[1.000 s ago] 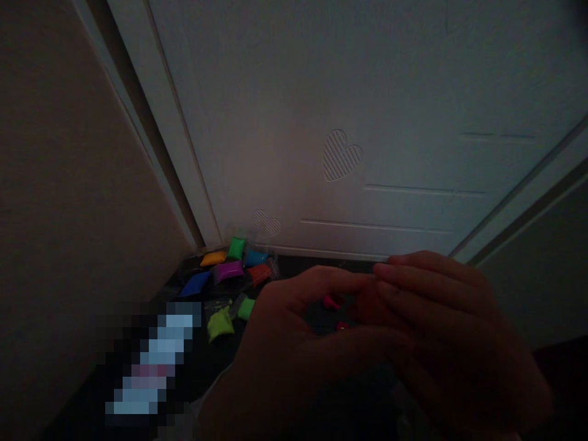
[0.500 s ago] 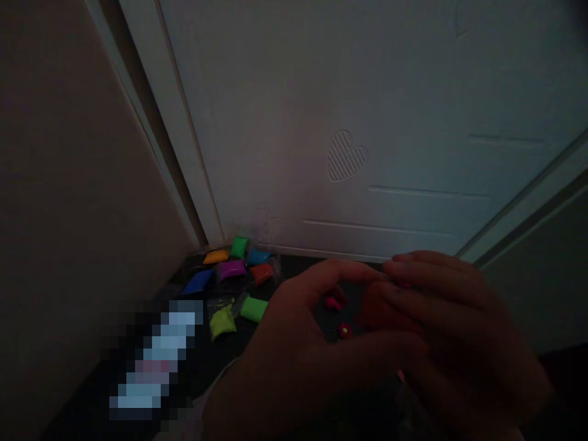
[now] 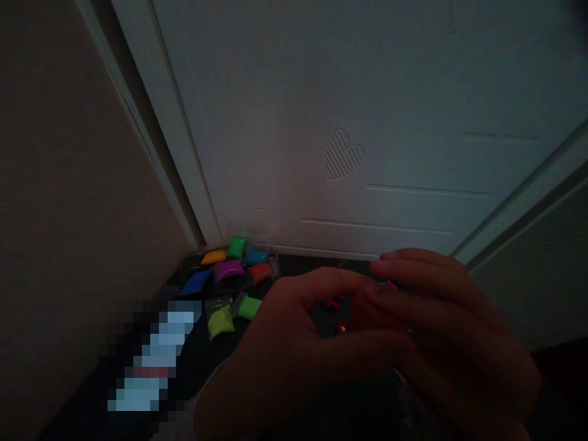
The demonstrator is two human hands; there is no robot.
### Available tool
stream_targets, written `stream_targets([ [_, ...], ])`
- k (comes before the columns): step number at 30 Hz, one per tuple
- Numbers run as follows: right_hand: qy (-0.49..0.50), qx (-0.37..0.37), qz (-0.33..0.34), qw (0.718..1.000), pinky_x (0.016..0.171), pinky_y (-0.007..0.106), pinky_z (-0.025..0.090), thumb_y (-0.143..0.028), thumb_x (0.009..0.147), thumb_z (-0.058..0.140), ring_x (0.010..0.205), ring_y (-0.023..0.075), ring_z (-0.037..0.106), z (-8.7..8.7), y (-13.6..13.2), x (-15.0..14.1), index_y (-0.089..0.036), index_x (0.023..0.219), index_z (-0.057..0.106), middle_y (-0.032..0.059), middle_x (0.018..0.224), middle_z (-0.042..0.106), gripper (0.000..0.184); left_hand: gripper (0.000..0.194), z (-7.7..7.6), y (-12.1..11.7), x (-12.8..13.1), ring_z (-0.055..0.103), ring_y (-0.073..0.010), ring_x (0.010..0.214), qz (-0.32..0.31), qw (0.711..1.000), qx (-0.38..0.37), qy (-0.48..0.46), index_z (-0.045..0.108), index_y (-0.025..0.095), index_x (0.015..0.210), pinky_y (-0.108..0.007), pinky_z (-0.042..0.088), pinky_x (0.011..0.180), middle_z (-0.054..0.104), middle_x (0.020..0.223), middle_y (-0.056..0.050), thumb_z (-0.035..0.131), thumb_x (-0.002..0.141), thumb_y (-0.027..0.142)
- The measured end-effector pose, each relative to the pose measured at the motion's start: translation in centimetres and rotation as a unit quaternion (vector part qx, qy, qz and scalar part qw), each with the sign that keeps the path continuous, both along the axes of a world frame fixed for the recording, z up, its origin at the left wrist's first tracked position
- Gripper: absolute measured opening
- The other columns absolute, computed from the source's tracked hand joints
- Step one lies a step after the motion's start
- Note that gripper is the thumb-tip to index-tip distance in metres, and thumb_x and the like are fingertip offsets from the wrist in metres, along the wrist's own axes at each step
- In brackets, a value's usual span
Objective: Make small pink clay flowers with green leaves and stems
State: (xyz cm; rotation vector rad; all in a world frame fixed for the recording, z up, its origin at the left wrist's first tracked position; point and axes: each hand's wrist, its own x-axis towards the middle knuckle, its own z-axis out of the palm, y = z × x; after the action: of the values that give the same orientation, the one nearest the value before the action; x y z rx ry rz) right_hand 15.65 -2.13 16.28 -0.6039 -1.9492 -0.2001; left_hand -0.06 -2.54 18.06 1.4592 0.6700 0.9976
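An orange-red lump of modelling clay is cupped between my two hands, mostly covered by fingers. My left hand curls round its left side, with the thumb below and the fingers above. Over the right side and top bends my right hand, its fingertips meeting the left fingers. A bright pink bit peeks out between the fingers at the top. Through the gap in my left hand I see a small pink piece and a pink flower shape with a yellow centre on the dark surface.
Small clear packets of coloured clay lie to the left, among them a purple one, a blue one and a yellow-green one. Nearer is a blurred-out bright screen. A white panel with embossed hearts rises behind.
Both hands have shifted slightly left with the clay, and the right fingers reach a little further over it. The view has moved slightly. The packets lie as before.
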Motion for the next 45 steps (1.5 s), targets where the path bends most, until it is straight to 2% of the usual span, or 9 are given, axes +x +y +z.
stream_targets([
  [6,0.015,-0.003,0.017,1.000,0.075,0.035,0.050,-0.015,0.076,0.055,0.098,0.0191,0.053,-0.3,0.0,0.1,-0.024,0.102,0.056,0.0029,0.105,0.058,0.027,0.021,-0.1,0.0,0.1,0.058,-0.0168,0.084,0.005,1.000,0.006,0.017,0.065,0.017,0.088,-0.027,0.043,0.078,0.065,0.086,-0.002,0.066,0.067,0.023],
  [21,-0.007,0.000,0.008,1.000,0.077,0.036,0.050,-0.018,0.077,0.054,0.099,0.0200,0.054,0.2,-0.2,0.1,-0.024,0.096,0.059,0.0024,0.102,0.061,0.020,0.023,-0.8,0.0,0.2,0.057,-0.0158,0.078,0.019,1.000,-0.001,0.004,0.065,0.018,0.086,-0.026,0.044,0.070,0.064,0.081,-0.001,0.067,0.066,0.027],
  [27,-0.004,-0.022,0.003,1.000,0.072,0.033,0.053,-0.013,0.075,0.056,0.098,0.0194,0.055,0.1,0.0,0.0,-0.026,0.101,0.057,0.0026,0.104,0.060,0.029,0.021,-0.6,0.1,0.0,0.057,-0.0141,0.075,-0.008,1.000,-0.016,-0.005,0.065,0.017,0.085,-0.025,0.044,0.069,0.062,0.077,-0.001,0.067,0.066,0.026],
  [31,0.007,-0.013,0.007,1.000,0.077,0.035,0.051,-0.013,0.075,0.056,0.100,0.0201,0.053,-0.2,0.0,0.1,-0.027,0.103,0.057,0.0024,0.105,0.059,0.032,0.024,-1.0,0.1,0.0,0.057,-0.0147,0.076,-0.014,0.999,-0.015,-0.033,0.065,0.019,0.088,-0.026,0.044,0.070,0.062,0.079,-0.001,0.067,0.066,0.029],
  [33,0.026,-0.038,0.007,0.999,0.082,0.034,0.049,-0.012,0.073,0.059,0.103,0.0196,0.052,-0.4,0.0,0.2,-0.026,0.113,0.052,0.0027,0.111,0.056,0.043,0.026,-1.0,0.2,-0.1,0.056,-0.0158,0.080,0.001,1.000,-0.002,-0.031,0.065,0.020,0.090,-0.027,0.044,0.073,0.062,0.084,-0.001,0.067,0.066,0.029],
  [35,0.057,-0.103,0.021,0.993,0.084,0.033,0.048,-0.014,0.071,0.062,0.106,0.0199,0.050,-0.5,-0.2,0.5,-0.028,0.119,0.047,0.0026,0.118,0.052,0.053,0.029,-1.0,0.4,-0.4,0.056,-0.0165,0.085,0.020,0.999,0.021,-0.032,0.065,0.022,0.094,-0.027,0.044,0.075,0.061,0.091,-0.001,0.068,0.065,0.027],
  [38,0.100,-0.192,0.065,0.974,0.082,0.031,0.048,-0.020,0.074,0.059,0.105,0.0194,0.051,-0.6,-0.4,0.8,-0.031,0.112,0.053,0.0007,0.118,0.052,0.040,0.045,-1.1,0.7,-0.7,0.058,-0.0144,0.083,0.004,0.997,0.036,-0.070,0.060,0.029,0.105,-0.024,0.046,0.073,0.063,0.092,0.001,0.070,0.063,0.017],
  [40,0.125,-0.204,0.081,0.968,0.079,0.028,0.049,-0.018,0.078,0.055,0.100,0.0169,0.053,-0.7,-0.4,0.8,-0.031,0.104,0.059,-0.0007,0.109,0.058,0.030,0.053,-1.1,0.8,-0.7,0.060,-0.0123,0.077,-0.004,0.994,0.030,-0.109,0.056,0.031,0.107,-0.021,0.048,0.067,0.065,0.087,0.003,0.070,0.061,0.010],
  [45,0.185,-0.200,0.090,0.958,0.075,0.026,0.049,-0.013,0.076,0.057,0.093,0.0151,0.055,-0.8,-0.4,0.2,-0.032,0.096,0.063,-0.0025,0.094,0.062,0.029,0.032,-1.2,0.8,-0.4,0.062,-0.0124,0.073,0.079,0.987,0.082,-0.110,0.065,0.026,0.084,-0.020,0.050,0.064,0.067,0.080,0.003,0.072,0.058,0.008],
])
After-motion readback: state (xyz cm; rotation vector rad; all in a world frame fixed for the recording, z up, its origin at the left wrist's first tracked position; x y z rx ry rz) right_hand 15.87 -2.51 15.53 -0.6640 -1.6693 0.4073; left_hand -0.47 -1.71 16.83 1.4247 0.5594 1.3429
